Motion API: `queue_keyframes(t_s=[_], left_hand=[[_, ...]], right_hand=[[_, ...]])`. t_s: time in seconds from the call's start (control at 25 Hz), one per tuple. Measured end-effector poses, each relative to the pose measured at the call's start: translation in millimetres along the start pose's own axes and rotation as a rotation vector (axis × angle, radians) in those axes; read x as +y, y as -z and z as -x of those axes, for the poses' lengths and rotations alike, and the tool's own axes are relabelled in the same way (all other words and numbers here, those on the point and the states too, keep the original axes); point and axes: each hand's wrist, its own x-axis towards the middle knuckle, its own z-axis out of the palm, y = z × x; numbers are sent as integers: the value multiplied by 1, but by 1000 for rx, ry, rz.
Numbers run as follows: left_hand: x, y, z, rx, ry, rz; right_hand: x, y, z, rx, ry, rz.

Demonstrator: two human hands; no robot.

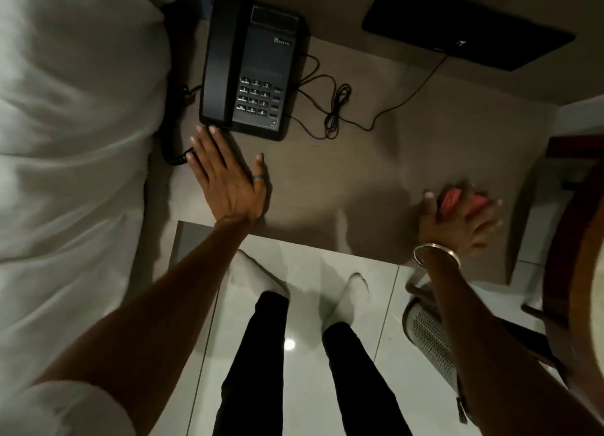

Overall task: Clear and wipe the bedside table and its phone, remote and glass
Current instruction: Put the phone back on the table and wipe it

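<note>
A black desk phone (pixel 255 66) with its handset on the cradle sits at the back left of the brown bedside table (pixel 343 174). My left hand (pixel 225 177) lies flat and open on the tabletop just in front of the phone, fingertips touching its near edge. My right hand (pixel 457 219) is blurred near the table's right front corner, pressing a red cloth (pixel 452 200) onto the surface. No remote or glass is in view.
The phone's thin cable (pixel 336 108) loops across the table behind my hands, and its coiled cord (pixel 176 154) hangs at the left edge. A black flat panel (pixel 464 23) is at the back right. White bedding (pixel 72 141) fills the left. A mesh bin (pixel 431 337) stands on the floor at right.
</note>
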Motion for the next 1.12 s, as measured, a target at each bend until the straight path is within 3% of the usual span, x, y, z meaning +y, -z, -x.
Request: queue_keyframes(t_s=[0.08, 0.16, 0.24, 0.32, 0.48, 0.64, 0.8, 0.92, 1.04, 1.12], left_hand=[[8, -9, -3, 59, 12, -29], [9, -12, -5, 89, 4, -26], [6, -12, -6, 100, 2, -22], [4, -11, -7, 110, 8, -24], [6, -15, -8, 120, 13, -47], [6, -15, -6, 104, 14, -27], [5, -10, -5, 59, 22, 6], [9, -8, -5, 43, 15, 24], [6, -6, -5, 28, 34, 41], [6, -4, -4, 19, 29, 51]], right_hand=[[-3, -10, -7, 2, -80, 19], [-23, -8, 3, -23, 9, 77], [-54, 0, 20, -88, 368, 43], [-103, 11, 31, -110, 695, -192], [-239, 25, 49, 55, 1003, -367], [-307, 10, 46, 84, 1367, 98], [-327, 0, 30, 153, 1202, 82], [-329, 4, 2, 145, 1397, 117], [-340, 10, 4, 110, 1239, 78], [-332, 4, 13, 146, 1316, 126]])
